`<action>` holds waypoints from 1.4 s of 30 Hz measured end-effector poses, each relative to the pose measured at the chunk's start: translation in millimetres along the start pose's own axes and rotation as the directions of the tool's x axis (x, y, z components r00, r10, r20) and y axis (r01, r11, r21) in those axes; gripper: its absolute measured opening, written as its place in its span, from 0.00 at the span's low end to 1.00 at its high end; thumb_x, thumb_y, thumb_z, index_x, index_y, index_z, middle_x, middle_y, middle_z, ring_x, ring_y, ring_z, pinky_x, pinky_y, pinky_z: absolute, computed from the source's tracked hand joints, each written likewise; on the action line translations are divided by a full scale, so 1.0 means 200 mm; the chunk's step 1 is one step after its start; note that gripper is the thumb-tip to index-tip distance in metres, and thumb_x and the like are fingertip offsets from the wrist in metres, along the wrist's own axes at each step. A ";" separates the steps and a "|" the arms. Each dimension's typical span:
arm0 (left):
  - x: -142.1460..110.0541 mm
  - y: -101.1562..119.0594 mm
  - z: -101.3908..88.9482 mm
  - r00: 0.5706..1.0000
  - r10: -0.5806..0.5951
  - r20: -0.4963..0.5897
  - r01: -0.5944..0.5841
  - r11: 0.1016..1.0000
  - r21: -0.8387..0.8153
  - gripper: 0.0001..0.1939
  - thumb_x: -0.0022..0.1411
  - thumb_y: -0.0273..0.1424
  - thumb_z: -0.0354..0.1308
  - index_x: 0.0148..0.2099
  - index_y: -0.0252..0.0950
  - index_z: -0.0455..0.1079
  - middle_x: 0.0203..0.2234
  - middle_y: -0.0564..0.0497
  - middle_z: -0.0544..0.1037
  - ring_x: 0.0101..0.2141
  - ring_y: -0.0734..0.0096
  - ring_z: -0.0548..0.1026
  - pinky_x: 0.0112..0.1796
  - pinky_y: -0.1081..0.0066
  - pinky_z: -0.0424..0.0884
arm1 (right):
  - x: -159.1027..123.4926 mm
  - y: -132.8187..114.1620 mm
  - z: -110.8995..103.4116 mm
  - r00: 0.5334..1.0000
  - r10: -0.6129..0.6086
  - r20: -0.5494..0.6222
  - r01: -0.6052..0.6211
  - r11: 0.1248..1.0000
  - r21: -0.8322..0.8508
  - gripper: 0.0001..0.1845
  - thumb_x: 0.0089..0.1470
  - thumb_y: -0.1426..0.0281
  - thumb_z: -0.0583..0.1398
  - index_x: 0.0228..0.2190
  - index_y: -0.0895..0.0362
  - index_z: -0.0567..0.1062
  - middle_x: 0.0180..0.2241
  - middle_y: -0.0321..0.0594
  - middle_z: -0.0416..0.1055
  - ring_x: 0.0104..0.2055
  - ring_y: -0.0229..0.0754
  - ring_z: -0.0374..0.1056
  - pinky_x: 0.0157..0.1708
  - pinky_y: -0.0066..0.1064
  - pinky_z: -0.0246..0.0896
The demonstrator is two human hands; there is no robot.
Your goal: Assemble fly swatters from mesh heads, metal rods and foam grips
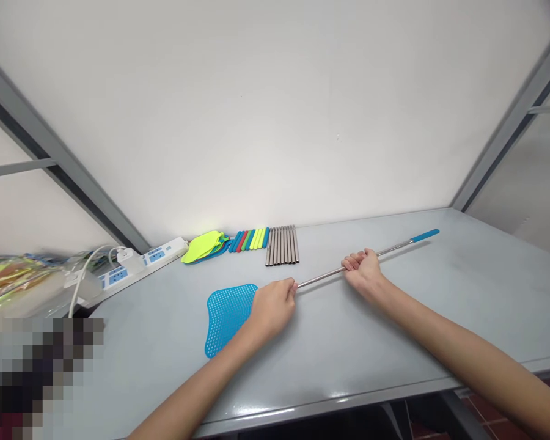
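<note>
A blue fly swatter (228, 315) with a perforated head and a long telescopic metal rod lies across both my hands, its blue grip (425, 235) pointing to the right. My left hand (274, 305) is closed round the rod close to the head and covers the joint between them. Farther along the rod, my right hand (364, 272) has its fingers curled around the metal, palm partly turned up. The rod is pulled out long, with thinner and thicker sections showing beyond my right hand.
Behind the swatter, by the wall, lie stacked swatter heads (204, 245), a row of coloured grips (250, 239) and several metal tubes (282, 246). A power strip (153, 255) with a plugged-in white cable runs along the left. Plastic-bagged items (22, 287) sit beyond it.
</note>
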State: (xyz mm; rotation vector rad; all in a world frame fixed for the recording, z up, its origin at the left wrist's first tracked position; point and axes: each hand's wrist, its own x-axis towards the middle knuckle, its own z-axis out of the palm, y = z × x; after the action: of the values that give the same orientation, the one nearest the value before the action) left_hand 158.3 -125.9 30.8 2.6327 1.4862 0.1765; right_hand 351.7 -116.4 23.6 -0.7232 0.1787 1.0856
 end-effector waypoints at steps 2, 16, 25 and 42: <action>0.00 0.01 0.01 1.000 -0.011 0.014 0.011 1.000 -0.020 0.16 0.61 0.34 0.35 0.28 0.37 0.61 0.25 0.50 0.72 0.28 0.69 0.69 0.22 0.72 0.47 | -0.01 0.00 0.00 1.000 -0.004 0.016 0.004 1.000 0.006 0.15 0.51 0.70 0.44 0.16 0.56 0.44 0.08 0.25 0.37 0.09 0.30 0.34 0.08 0.23 0.33; -0.02 0.01 0.06 0.999 -0.016 -0.037 0.016 1.000 -0.016 0.15 0.61 0.33 0.36 0.28 0.38 0.61 0.23 0.52 0.72 0.26 0.69 0.69 0.22 0.72 0.47 | -0.06 0.04 -0.01 0.998 0.036 0.044 -0.036 0.999 0.004 0.14 0.48 0.73 0.45 0.16 0.56 0.45 0.09 0.26 0.39 0.10 0.30 0.36 0.09 0.23 0.34; 0.01 -0.03 0.01 0.986 0.101 -0.131 -0.101 0.995 0.002 0.15 0.62 0.32 0.35 0.29 0.37 0.60 0.26 0.51 0.71 0.28 0.70 0.68 0.26 0.72 0.53 | -0.02 -0.04 0.02 0.966 0.252 0.059 -0.250 0.968 -0.036 0.10 0.43 0.77 0.44 0.17 0.56 0.47 0.11 0.27 0.40 0.11 0.31 0.41 0.11 0.23 0.43; 0.04 -0.08 0.00 0.955 0.266 -0.136 -0.275 0.960 -0.055 0.18 0.62 0.34 0.34 0.30 0.35 0.63 0.25 0.51 0.71 0.27 0.73 0.66 0.35 0.71 0.55 | 0.13 -0.15 0.05 0.915 0.400 0.060 -0.391 0.912 -0.122 0.12 0.44 0.78 0.45 0.17 0.56 0.45 0.11 0.27 0.41 0.11 0.32 0.43 0.13 0.27 0.47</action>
State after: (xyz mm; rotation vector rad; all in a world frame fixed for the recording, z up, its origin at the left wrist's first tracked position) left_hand 149.1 -110.5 28.2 2.7999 1.1178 0.4217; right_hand 389.1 -98.9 31.6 -0.7545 0.2011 1.5213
